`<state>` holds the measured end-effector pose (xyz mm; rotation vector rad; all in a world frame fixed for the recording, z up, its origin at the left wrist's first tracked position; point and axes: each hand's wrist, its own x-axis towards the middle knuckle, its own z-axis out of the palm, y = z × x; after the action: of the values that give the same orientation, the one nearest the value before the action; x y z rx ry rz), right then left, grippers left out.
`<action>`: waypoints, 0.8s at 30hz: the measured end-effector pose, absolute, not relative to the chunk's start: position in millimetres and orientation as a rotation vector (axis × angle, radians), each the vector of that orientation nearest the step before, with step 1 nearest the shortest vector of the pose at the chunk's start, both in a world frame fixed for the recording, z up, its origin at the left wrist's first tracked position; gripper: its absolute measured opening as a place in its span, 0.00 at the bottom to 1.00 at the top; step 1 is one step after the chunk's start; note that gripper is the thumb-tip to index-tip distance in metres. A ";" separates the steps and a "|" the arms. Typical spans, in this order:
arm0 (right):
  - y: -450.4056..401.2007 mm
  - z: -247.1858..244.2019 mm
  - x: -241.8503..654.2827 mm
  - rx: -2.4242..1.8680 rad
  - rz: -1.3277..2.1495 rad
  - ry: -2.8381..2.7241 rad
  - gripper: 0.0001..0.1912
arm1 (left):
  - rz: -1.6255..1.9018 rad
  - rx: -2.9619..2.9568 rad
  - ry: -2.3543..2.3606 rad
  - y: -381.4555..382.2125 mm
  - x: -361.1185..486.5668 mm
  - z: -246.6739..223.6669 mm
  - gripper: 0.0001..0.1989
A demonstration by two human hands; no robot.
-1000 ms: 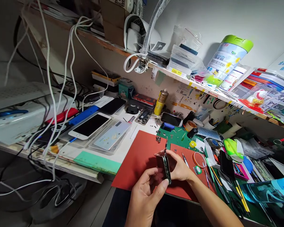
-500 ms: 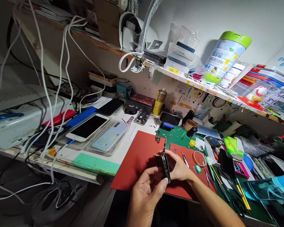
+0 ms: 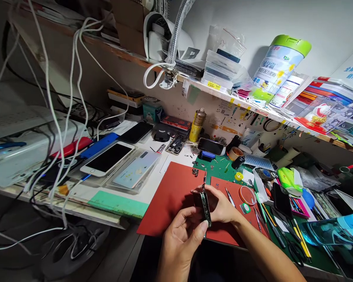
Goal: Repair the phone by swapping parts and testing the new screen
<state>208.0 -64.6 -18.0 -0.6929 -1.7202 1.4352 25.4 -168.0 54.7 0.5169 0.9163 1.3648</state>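
Note:
A dark smartphone (image 3: 205,208) is held edge-up over the red mat (image 3: 167,196), its narrow side facing me. My left hand (image 3: 184,234) grips its near end, with the thumb on the lower edge and bent fingers on the left face. Around the far end and right side curl the fingers of my right hand (image 3: 220,205), partly hidden behind the phone. A thin part, perhaps a flex cable (image 3: 205,180), sticks up from the far end. Small metal parts (image 3: 195,172) lie on the mat just beyond.
Left on the bench are a white phone (image 3: 107,158) and a silver-blue phone (image 3: 136,168). An opened phone (image 3: 176,144) lies near a yellow spray can (image 3: 198,125). Tweezers (image 3: 230,196), scissors (image 3: 295,250) and a blue bottle (image 3: 332,230) are at right. White cables (image 3: 73,90) hang at left.
Both hands keep the same hold on the phone, which has barely moved. The whole view has shifted slightly, with the background sliding a little left and up.

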 end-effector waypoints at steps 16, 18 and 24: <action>-64.6 -12.3 208.7 -0.836 1.344 -1.829 0.49 | 1.379 0.505 0.936 -167.5 23.5 50.6 0.24; -64.4 -6.5 210.5 -0.878 1.301 -1.878 0.48 | 1.368 0.501 0.936 -168.7 19.5 50.1 0.24; -67.7 23.9 222.9 -1.061 1.122 -2.085 0.46 | 1.269 0.561 1.027 -168.6 -6.6 35.3 0.24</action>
<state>222.9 -67.7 23.9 -1.0613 -2.0846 1.1219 -6.6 -168.6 35.3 0.5606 1.0267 1.2692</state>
